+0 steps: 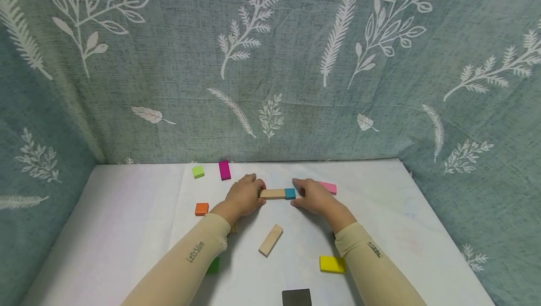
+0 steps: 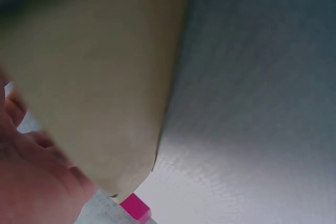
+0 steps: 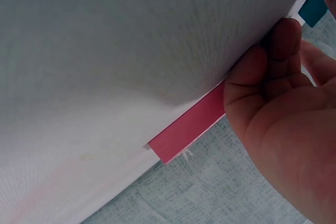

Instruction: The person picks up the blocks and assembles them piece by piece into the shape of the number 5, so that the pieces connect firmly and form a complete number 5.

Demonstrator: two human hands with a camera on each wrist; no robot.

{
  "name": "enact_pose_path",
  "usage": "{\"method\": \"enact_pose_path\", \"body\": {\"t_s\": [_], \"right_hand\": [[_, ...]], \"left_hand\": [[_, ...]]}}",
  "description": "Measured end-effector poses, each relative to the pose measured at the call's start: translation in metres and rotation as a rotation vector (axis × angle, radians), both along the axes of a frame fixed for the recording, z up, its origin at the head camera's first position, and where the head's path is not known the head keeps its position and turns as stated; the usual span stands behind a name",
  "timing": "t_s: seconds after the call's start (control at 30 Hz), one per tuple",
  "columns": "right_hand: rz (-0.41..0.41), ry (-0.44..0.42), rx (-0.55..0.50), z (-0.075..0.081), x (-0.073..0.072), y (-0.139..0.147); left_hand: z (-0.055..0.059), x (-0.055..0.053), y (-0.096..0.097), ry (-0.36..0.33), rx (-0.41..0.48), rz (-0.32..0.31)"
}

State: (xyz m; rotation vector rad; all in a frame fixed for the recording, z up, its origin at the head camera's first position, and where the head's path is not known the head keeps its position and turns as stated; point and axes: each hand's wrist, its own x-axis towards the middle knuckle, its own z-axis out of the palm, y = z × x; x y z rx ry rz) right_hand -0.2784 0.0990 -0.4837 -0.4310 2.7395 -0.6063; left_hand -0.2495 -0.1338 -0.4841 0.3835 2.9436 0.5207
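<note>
A plain wooden block (image 1: 272,194) lies flat on the white cloth, its right end against a small blue block (image 1: 289,193). My left hand (image 1: 245,195) pinches the wooden block's left end between thumb and fingers. Around the blue block, my right hand (image 1: 314,196) holds its thumb and index finger apart, with cloth showing between fingertips and block. In the right wrist view the blue block (image 3: 314,8) shows beside the fingertips, and a pink block (image 3: 189,124) lies behind the other, bent fingers. A sleeve fills much of the left wrist view.
Nearer me lie a loose wooden block (image 1: 271,240), a yellow block (image 1: 332,264) and a black block (image 1: 297,297). Orange (image 1: 202,209), lime (image 1: 197,172) and magenta (image 1: 225,170) blocks lie to the left. My left sleeve partly covers a green block (image 1: 213,266). A patterned curtain (image 1: 270,85) stands behind.
</note>
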Motion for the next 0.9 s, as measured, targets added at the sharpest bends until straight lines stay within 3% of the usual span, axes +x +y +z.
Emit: {"method": "enact_pose_path", "body": {"t_s": [0.37, 0.9], "right_hand": [[-0.016, -0.039, -0.03, -0.0032, -0.0039, 0.0009], [-0.071, -0.074, -0.073, -0.0029, -0.0034, 0.002]], "left_hand": [[-0.001, -0.0011, -0.0021, 0.029, 0.007, -0.005], [-0.0023, -0.001, -0.0022, 0.0, 0.037, -0.017]]}}
